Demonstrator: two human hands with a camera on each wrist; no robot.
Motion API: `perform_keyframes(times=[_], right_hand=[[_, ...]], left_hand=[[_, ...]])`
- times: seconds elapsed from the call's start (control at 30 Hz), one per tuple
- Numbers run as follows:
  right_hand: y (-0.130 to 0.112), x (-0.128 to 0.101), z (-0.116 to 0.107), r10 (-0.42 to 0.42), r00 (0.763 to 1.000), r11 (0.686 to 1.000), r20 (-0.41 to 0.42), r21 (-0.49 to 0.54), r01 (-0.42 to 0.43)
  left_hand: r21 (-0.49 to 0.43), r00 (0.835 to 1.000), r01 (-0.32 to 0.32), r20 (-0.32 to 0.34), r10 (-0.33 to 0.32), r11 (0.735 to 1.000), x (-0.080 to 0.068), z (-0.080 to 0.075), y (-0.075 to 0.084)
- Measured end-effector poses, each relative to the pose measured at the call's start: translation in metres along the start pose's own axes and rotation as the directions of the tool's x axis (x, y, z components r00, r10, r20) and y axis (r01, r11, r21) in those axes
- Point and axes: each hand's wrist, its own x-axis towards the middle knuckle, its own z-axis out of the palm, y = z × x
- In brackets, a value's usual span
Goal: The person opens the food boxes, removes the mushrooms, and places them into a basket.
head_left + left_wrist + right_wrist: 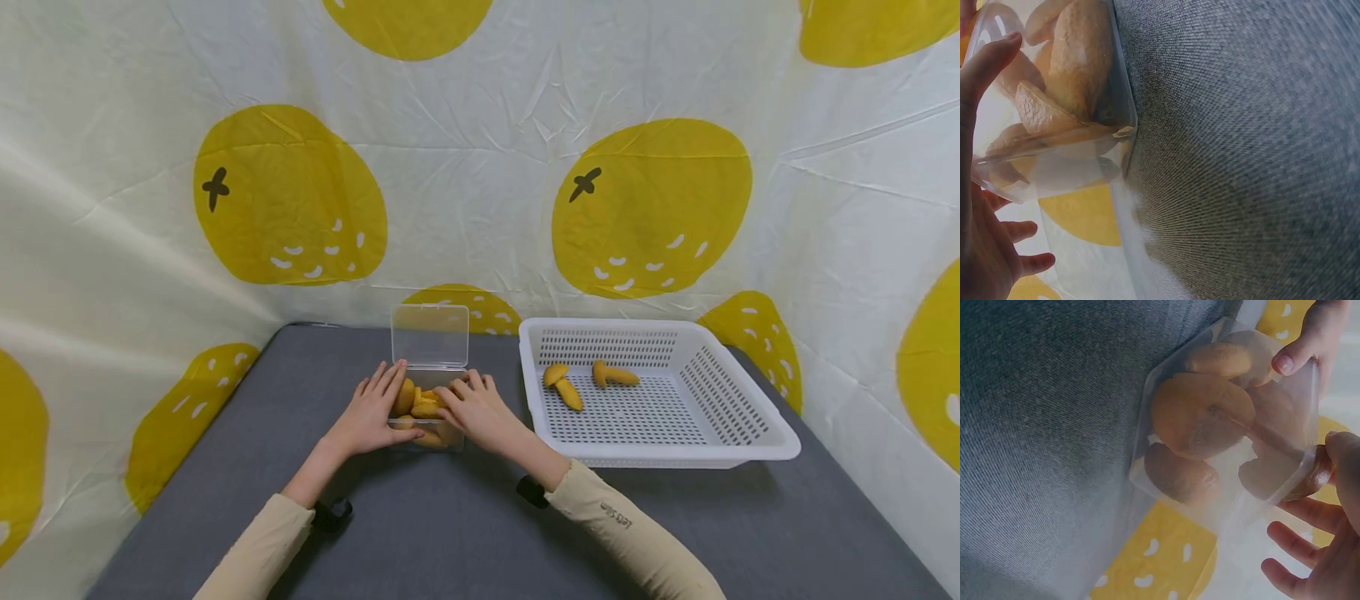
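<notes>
Clear box [452, 442], hands [371, 417] [482, 412] at rim [420, 421], basket [667, 453] apart

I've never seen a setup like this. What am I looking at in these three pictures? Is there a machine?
There's no robot here, just a person's left hand and right hand, both bare. The wide picture looks forward and down from the person's head; the other two come from the left and right wrists, so they look close up and turned sideways.

On the grey table sits a clear box with its lid raised and several mushrooms inside. To its right is a white basket with two more mushrooms.

The left hand rests against the box, thumb along its near side. The right hand has one mushroom in its grip at the box's edge. Whether the mushrooms are real, I can't tell.
</notes>
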Motion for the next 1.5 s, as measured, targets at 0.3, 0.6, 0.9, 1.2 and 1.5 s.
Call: perform_keyframes(times=[0.3,0.6,0.9,1.2,1.5], right_hand=[[0.003,-0.001,-0.007,-0.009,0.999,1.0,-0.038,-0.008,0.009],[0.007,-0.008,-0.02,-0.018,0.995,1.0,-0.095,-0.016,0.016],[0.015,-0.018,-0.035,-0.018,0.987,1.0,-0.161,-0.015,0.016],[0.029,-0.035,-0.056,-0.017,0.982,1.0,-0.19,-0.025,0.012],[0.047,-0.057,-0.077,0.008,0.979,0.999,-0.204,-0.036,-0.015]], left_hand=[[-0.009,0.999,-0.024,-0.042,0.023,1.0,0.001,0.0,0.0],[-0.003,1.0,-0.016,-0.025,0.016,1.0,0.0,0.003,-0.001],[0.007,1.0,-0.013,-0.014,0.013,1.0,0.0,0.002,0.0],[-0.003,1.0,-0.009,-0.001,0.009,1.0,0.0,0.002,-0.001],[-0.013,1.0,-0.012,-0.003,0.012,1.0,0.0,0.002,-0.002]])
